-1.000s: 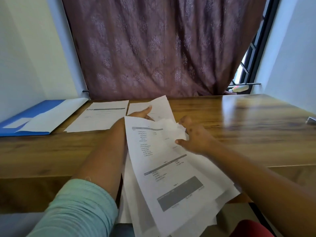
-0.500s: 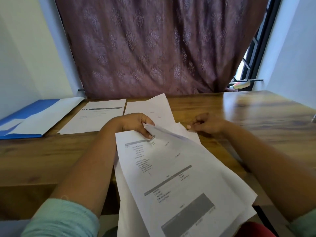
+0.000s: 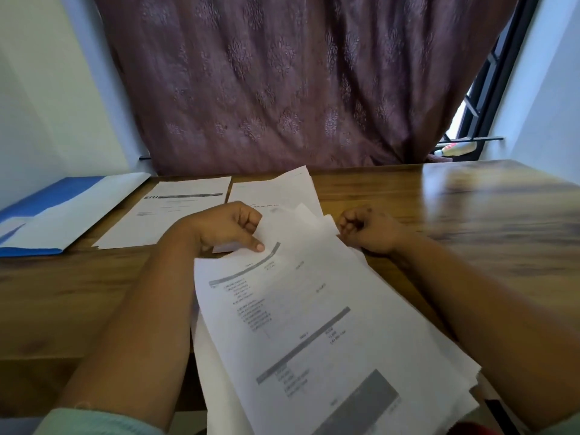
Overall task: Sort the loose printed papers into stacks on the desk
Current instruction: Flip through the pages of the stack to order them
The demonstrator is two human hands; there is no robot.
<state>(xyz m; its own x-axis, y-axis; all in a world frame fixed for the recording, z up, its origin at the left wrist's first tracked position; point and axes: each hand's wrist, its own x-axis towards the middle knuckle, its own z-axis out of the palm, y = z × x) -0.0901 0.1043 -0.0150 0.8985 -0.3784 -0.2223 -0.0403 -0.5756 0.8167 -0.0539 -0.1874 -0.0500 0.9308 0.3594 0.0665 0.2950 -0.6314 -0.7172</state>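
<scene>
1. The fingers [image 3: 248, 219] of the left hand [image 3: 224, 227] were curled round the far edge of the bundle of loose papers [image 3: 314, 324], thumb pressed on the top sheet, so that hand was grasping the bundle; the right hand [image 3: 368, 230] lay just beside the bundle's far right corner with its fingers clenched, and whether a sheet edge was caught between them I could not tell for certain, though none showed.
2. The bundle reached from the near edge of the desk [image 3: 470, 215] toward the person's lap, its far end resting on the wood; several sheets were fanned under the printed top page.
3. Beyond the bundle, toward the curtain [image 3: 282, 83], two lots of paper already lay flat on the desk: a sheet with a dark header bar [image 3: 169, 215] to the far left of the bundle, and a second pile [image 3: 276, 189] directly behind the left hand, its upper sheet skewed.
4. Further left of the bundle sat a blue folder [image 3: 47, 208] with a white sheet on it.
5. By my judgement the sorting was only begun; two stacks were started, each apparently thin, while most of the paper remained in the bundle; the top page awaited its place.
</scene>
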